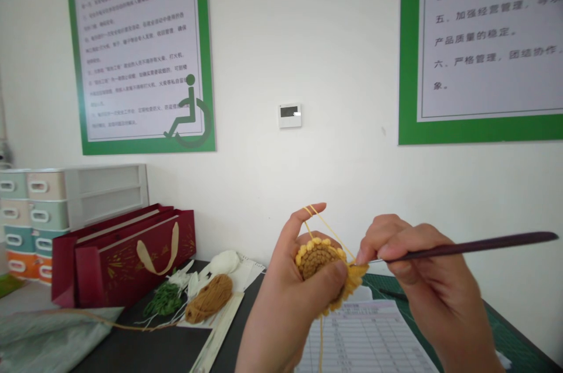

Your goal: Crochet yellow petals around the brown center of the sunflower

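My left hand (292,297) pinches a round crochet piece (317,260) with a brown centre and a yellow edge, thumb across its front. Yellow yarn (331,227) loops over the raised left index finger and runs down to the work. In my right hand (426,279) is a crochet hook (479,245) with a long dark handle, its tip at the yellow edge on the right side of the piece. The fingers and the stitches hide the hook's very end. A strand of yellow yarn hangs below the piece.
A printed sheet (365,335) lies on a green cutting mat (512,332) beneath the hands. To the left are a brown yarn ball (209,298), green yarn (163,299), white yarn (224,263), dark red gift bags (123,255) and a drawer unit (105,191).
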The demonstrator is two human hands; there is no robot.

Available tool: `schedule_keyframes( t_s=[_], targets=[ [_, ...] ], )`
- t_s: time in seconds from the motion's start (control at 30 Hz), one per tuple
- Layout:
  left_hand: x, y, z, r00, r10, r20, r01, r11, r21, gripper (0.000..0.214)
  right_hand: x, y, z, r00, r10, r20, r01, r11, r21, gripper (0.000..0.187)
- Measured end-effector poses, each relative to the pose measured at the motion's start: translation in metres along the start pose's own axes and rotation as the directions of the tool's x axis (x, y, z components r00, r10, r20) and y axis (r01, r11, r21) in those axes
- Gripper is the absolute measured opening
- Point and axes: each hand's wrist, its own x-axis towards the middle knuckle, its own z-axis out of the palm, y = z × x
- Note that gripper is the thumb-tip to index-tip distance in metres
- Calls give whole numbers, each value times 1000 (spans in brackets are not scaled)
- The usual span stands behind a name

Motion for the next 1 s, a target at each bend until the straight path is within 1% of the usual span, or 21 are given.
schedule_keyframes(
  t_s=[0.07,0.13,0.17,0.3,0.43,0.5,0.57,0.63,0.67,0.73,0.77,0.8,0.87,0.9,0.93,1.0],
  targets=[
    [1,-1,-1,1000,9,1,-9,1000,2,73,1,0,-1,992,-124,24,126,988,-89,16],
    [0,-1,-2,1000,18,4,-18,1000,-11,72,3,-1,-1,966,-250,64,257,952,-166,21],
    [0,-2,-3,1000,23,5,-23,1000,-21,72,4,-2,0,953,-290,82,301,934,-194,24],
    [-2,-2,-3,998,58,-7,-59,995,-82,74,7,-6,4,911,-395,118,412,865,-287,33],
    [-1,-2,0,995,84,-54,-91,986,-138,77,4,-3,9,858,-498,123,500,758,-420,35],
    [0,-1,1,996,67,-66,-79,977,-197,79,1,3,12,846,-524,96,510,743,-434,36],
    [2,-1,0,998,36,-48,-47,963,-266,81,-2,9,15,857,-514,39,485,779,-398,38],
    [4,-1,-1,1000,-17,-12,12,944,-330,81,-5,15,19,875,-483,-47,436,825,-359,37],
    [5,-1,-2,999,-44,9,44,932,-359,81,-6,17,20,875,-476,-88,420,836,-353,35],
    [5,-1,-3,995,-83,46,95,910,-404,80,-8,19,22,850,-504,-153,414,819,-398,30],
    [5,-1,-2,995,-82,55,98,905,-413,80,-8,19,22,830,-537,-154,424,785,-452,28],
    [5,-2,0,997,-62,48,77,909,-410,80,-8,19,22,808,-574,-133,437,735,-518,27],
    [5,-3,5,1000,23,-15,-27,937,-349,86,-7,17,22,781,-623,-47,452,615,-646,26],
    [4,-5,9,995,79,-64,-94,952,-291,91,-6,15,23,783,-622,-13,441,570,-693,26],
    [3,-6,12,983,140,-114,-163,962,-220,94,-5,12,24,795,-606,3,418,545,-727,26],
    [2,-9,16,947,254,-195,-272,960,-70,95,-4,5,26,831,-556,-23,344,546,-764,26]
  ],
)
